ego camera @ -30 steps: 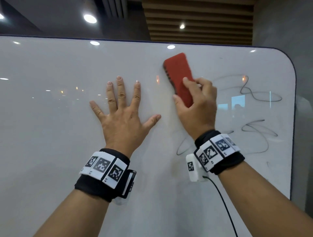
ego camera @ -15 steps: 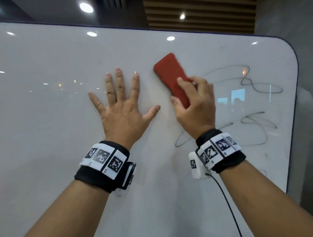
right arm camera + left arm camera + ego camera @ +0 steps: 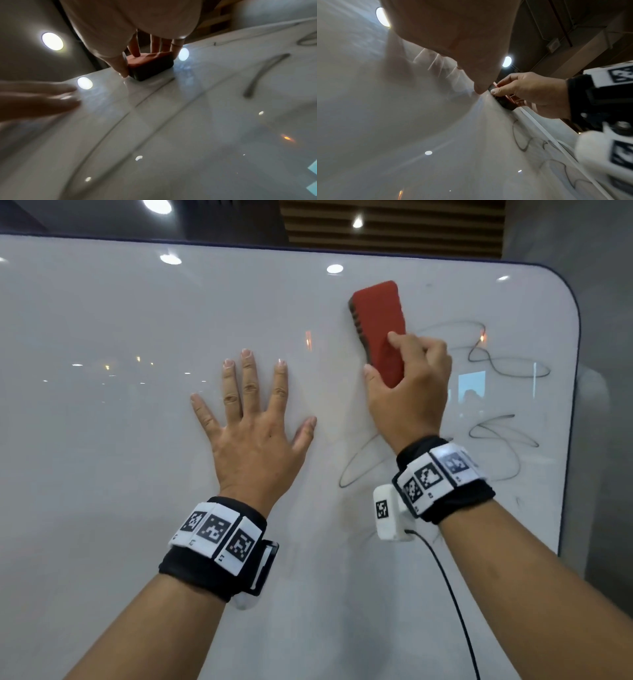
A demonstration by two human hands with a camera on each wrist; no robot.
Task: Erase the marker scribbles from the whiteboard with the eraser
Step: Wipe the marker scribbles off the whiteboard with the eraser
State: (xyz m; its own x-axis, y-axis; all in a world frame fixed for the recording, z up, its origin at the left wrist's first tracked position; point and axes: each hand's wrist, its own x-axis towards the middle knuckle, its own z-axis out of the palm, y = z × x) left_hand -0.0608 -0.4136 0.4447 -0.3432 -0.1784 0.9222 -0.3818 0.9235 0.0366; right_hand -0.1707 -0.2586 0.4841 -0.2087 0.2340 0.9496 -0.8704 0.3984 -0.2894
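Observation:
A glossy whiteboard (image 3: pixel 102 440) fills the head view. My right hand (image 3: pixel 407 392) grips the lower end of a red eraser (image 3: pixel 378 320) with a dark felt base, pressed flat on the board near the top centre-right. Black marker scribbles (image 3: pixel 507 364) loop to the right of the eraser, and more scribbles (image 3: pixel 496 440) run lower right and under my right wrist. My left hand (image 3: pixel 253 422) lies flat on the board with fingers spread, to the left of the eraser. The right wrist view shows the eraser (image 3: pixel 150 65) held between thumb and fingers, on the board.
The whiteboard's rounded dark right edge (image 3: pixel 575 371) stands just beyond the scribbles, with a grey wall (image 3: pixel 603 440) behind it. A black cable (image 3: pixel 448 594) hangs from my right wrist camera. Ceiling lights reflect on the board.
My right hand has swung the eraser from a left-leaning tilt to nearly upright and shifted it right, towards the scribbles. The left hand stays flat in place.

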